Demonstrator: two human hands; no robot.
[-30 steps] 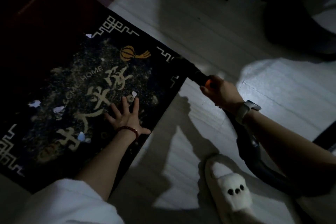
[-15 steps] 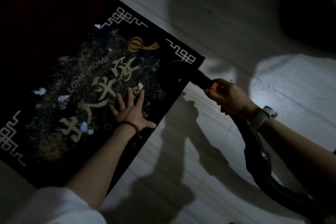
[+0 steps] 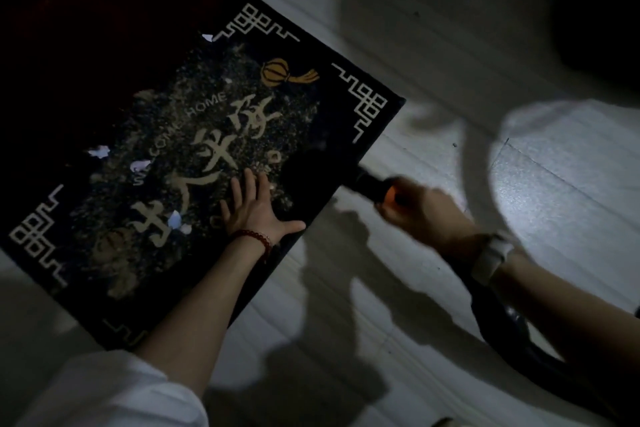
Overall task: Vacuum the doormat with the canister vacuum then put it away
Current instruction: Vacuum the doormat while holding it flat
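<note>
I see the dark doormat (image 3: 194, 163) lying askew on the pale floor (image 3: 398, 45), its gold lettering and lantern motif dusted with grit, and small white paper scraps (image 3: 98, 151) scattered over its left half. My left hand (image 3: 254, 210) lies flat on the mat near its right edge, fingers (image 3: 238, 189) spread wide and the thumb reaching out toward the mat's border, with a red bead bracelet (image 3: 254, 238) at the wrist. Just right of those fingertips sits the black vacuum nozzle (image 3: 313, 172), resting on the mat close to the hand but apart from it. My right hand (image 3: 420, 213), blurred, is wrapped around the vacuum tube (image 3: 372, 188) just behind an orange band; its fingers are closed on the tube. A pale watch (image 3: 491, 258) sits on that wrist. The black hose (image 3: 502, 326) curves away under the forearm and runs off the lower right edge. The nozzle's outline melts into the dark mat, so I cannot make out its shape. The upper left corner is near black, and the mat's far edge is lost there.
</note>
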